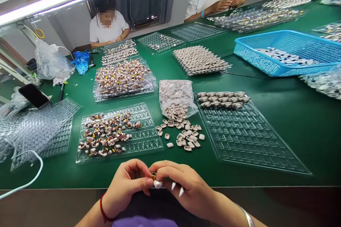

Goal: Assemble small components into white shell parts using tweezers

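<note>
At the table's front edge, my left hand (130, 181) and my right hand (186, 188) meet, fingers closed in a pinch on one small earbud part (157, 184). It has a pale rounded shell and a brown and gold piece on top, partly hidden by my fingertips. Two white pointed tips (181, 191), perhaps of tweezers, poke out from under my right hand's fingers. Ahead to the left, a clear tray (146, 142) carries rows of similar earbud parts (106, 133) with gold and dark red bits. Loose beige shell covers (188, 138) lie ahead, spilling from a plastic bag (176, 92).
A clear tray (250, 142) at right holds beige pieces (222, 99) in its far rows. Behind are stacked filled trays (122, 78) and a blue basket (287, 56). Left are loose trays (45, 131), a phone (33, 95) and a white cable (39, 165). Two people sit across the table.
</note>
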`<move>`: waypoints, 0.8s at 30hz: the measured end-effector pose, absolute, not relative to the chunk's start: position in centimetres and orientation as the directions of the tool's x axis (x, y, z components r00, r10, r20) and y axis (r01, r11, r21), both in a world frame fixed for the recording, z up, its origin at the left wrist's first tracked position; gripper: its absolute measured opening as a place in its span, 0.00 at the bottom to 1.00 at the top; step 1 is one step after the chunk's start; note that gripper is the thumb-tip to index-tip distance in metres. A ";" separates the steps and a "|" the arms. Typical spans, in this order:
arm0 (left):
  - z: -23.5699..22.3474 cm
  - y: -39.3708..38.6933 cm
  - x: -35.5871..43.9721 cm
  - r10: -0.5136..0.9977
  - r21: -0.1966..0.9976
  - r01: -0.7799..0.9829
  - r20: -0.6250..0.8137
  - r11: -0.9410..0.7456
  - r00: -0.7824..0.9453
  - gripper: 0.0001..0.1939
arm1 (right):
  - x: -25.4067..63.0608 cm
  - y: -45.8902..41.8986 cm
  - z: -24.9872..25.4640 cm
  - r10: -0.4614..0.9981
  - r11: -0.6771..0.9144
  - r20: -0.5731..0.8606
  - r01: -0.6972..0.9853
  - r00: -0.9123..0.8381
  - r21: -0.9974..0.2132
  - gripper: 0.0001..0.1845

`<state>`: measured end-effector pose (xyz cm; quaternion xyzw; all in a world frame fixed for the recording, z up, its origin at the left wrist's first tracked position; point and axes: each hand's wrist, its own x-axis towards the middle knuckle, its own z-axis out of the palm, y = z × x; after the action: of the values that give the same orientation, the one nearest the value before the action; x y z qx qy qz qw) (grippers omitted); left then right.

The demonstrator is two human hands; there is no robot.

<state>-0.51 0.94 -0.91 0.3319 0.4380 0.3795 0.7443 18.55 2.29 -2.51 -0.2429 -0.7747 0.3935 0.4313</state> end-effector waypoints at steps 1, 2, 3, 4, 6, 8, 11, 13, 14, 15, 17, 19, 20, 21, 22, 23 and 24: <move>-1.0 0.8 -0.4 0.860 0.827 -0.283 -0.395 0.486 0.323 0.16 | 18.5 2.3 -2.5 0.715 0.575 0.480 0.036 -0.508 -0.818 0.10; -1.1 0.7 -0.3 0.866 0.829 -0.291 -0.387 0.477 0.316 0.16 | 18.5 2.2 -2.4 0.714 0.578 0.484 0.036 -0.506 -0.815 0.10; -1.1 0.6 -0.2 0.875 0.834 -0.299 -0.376 0.463 0.306 0.16 | 18.5 2.2 -2.4 0.711 0.584 0.490 0.037 -0.504 -0.811 0.10; -1.0 0.6 0.0 0.883 0.842 -0.301 -0.363 0.448 0.297 0.17 | 18.5 2.2 -2.4 0.708 0.593 0.497 0.040 -0.501 -0.804 0.10; -0.8 0.4 0.2 0.902 0.865 -0.290 -0.335 0.410 0.273 0.17 | 18.5 2.1 -2.4 0.704 0.614 0.517 0.052 -0.487 -0.788 0.10; -0.5 0.3 0.3 0.922 0.898 -0.252 -0.302 0.360 0.242 0.17 | 18.5 2.0 -2.5 0.707 0.627 0.527 0.073 -0.471 -0.776 0.09; 0.0 0.2 0.4 0.945 0.947 -0.141 -0.258 0.289 0.202 0.15 | 18.6 1.9 -2.8 0.701 0.642 0.532 0.096 -0.476 -0.761 0.11; 0.2 0.2 0.4 0.949 0.966 -0.041 -0.243 0.256 0.199 0.13 | 18.6 1.9 -3.1 0.685 0.661 0.546 0.098 -0.482 -0.744 0.14; 0.4 0.2 0.4 0.951 0.971 0.006 -0.234 0.238 0.204 0.13 | 18.6 2.0 -3.1 0.675 0.672 0.556 0.093 -0.484 -0.735 0.16; 0.5 0.2 0.4 0.952 0.975 0.045 -0.221 0.217 0.213 0.13 | 18.6 2.0 -3.2 0.667 0.678 0.563 0.086 -0.487 -0.730 0.17; 0.7 0.3 0.4 0.955 0.980 0.100 -0.189 0.170 0.229 0.12 | 18.6 2.1 -3.2 0.662 0.674 0.559 0.071 -0.498 -0.735 0.18; 0.9 0.4 0.4 0.960 0.983 0.123 -0.164 0.139 0.227 0.13 | 18.6 2.2 -3.2 0.680 0.647 0.533 0.071 -0.503 -0.759 0.17; 0.8 0.5 0.4 0.962 0.983 0.121 -0.161 0.137 0.219 0.13 | 18.7 2.2 -3.2 0.705 0.622 0.508 0.088 -0.496 -0.778 0.16; 0.8 0.6 0.3 0.965 0.984 0.109 -0.164 0.144 0.206 0.13 | 18.8 2.3 -3.1 0.737 0.591 0.476 0.117 -0.480 -0.798 0.14; 0.7 0.7 0.2 0.966 0.984 0.085 -0.172 0.158 0.191 0.12 | 18.9 2.3 -3.2 0.771 0.556 0.438 0.153 -0.463 -0.817 0.12; 0.5 0.8 0.1 0.967 0.982 0.054 -0.186 0.179 0.173 0.10 | 19.1 2.4 -3.2 0.802 0.516 0.394 0.191 -0.448 -0.835 0.11; 0.3 0.9 0.0 0.966 0.979 0.019 -0.205 0.205 0.155 0.07 | 19.3 2.5 -3.3 0.825 0.480 0.350 0.223 -0.443 -0.849 0.11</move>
<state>-0.03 0.91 0.32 0.4840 0.5089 0.4043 0.5859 19.27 2.51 -3.26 -0.3441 -0.7614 0.3765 0.4000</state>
